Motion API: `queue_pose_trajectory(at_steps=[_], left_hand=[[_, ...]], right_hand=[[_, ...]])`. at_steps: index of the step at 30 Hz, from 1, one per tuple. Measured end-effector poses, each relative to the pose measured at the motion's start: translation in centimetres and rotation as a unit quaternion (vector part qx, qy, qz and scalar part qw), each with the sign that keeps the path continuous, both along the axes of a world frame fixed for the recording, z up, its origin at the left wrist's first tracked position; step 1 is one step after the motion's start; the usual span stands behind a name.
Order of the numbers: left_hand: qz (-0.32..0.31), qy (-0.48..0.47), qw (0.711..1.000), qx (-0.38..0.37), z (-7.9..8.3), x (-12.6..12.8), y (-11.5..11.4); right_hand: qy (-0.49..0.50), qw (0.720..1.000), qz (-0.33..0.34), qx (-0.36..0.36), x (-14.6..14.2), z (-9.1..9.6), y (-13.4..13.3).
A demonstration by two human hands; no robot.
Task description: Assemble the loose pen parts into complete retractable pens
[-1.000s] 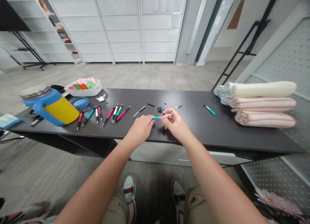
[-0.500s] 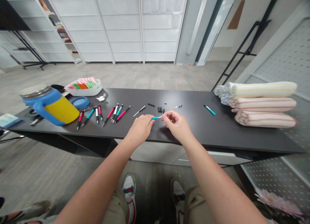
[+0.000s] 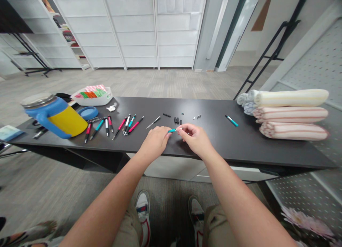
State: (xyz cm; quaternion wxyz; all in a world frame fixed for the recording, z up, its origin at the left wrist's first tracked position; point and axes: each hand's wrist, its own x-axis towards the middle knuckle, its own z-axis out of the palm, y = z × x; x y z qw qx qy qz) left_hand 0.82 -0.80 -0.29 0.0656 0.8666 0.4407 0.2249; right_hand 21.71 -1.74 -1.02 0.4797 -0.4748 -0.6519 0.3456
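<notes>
My left hand (image 3: 155, 140) is closed on a teal pen barrel (image 3: 172, 130), held level just above the desk. My right hand (image 3: 194, 137) pinches a thin pale piece, probably a refill, at the barrel's right end; the fingers hide most of it. Right behind my fingers lie several small black grips (image 3: 176, 120). Farther back are a black tube (image 3: 167, 115), small silver bits (image 3: 198, 117) and a slim black-and-silver rod (image 3: 153, 122). A teal pen piece (image 3: 231, 121) rests to the right, apart from my hands.
Several red, teal, white and black pens (image 3: 128, 125) lie on the left of the dark desk (image 3: 213, 143). Beyond them stand a blue-yellow mug (image 3: 56, 115) and a white basket (image 3: 100, 100) of colourful packets. Rolled towels (image 3: 292, 113) are stacked at the right end.
My right fingers have moved slightly left, closer to my left hand. Less of the pale piece shows between the teal barrel and my right fingers.
</notes>
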Motion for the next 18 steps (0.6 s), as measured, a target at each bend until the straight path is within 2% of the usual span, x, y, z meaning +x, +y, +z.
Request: queue_pose_trajectory(at_steps=[5,10,15,18], left_hand=[[-0.003,0.006,1.000,0.002,0.02,-0.02,-0.06],[-0.013,0.003,1.000,0.001,0.00,-0.01,-0.09],[-0.020,0.003,1.000,-0.006,0.13,-0.02,-0.13],[-0.036,-0.043,0.998,-0.021,0.04,-0.19,0.02]], right_hand=[[-0.042,0.998,-0.018,0.035,-0.27,0.33,-0.32],[-0.035,0.997,-0.035,0.065,-0.48,0.38,-0.47],[0.006,0.999,-0.027,0.033,-0.41,-0.05,-0.21],[0.015,1.000,-0.009,0.006,-0.27,-0.27,0.11]])
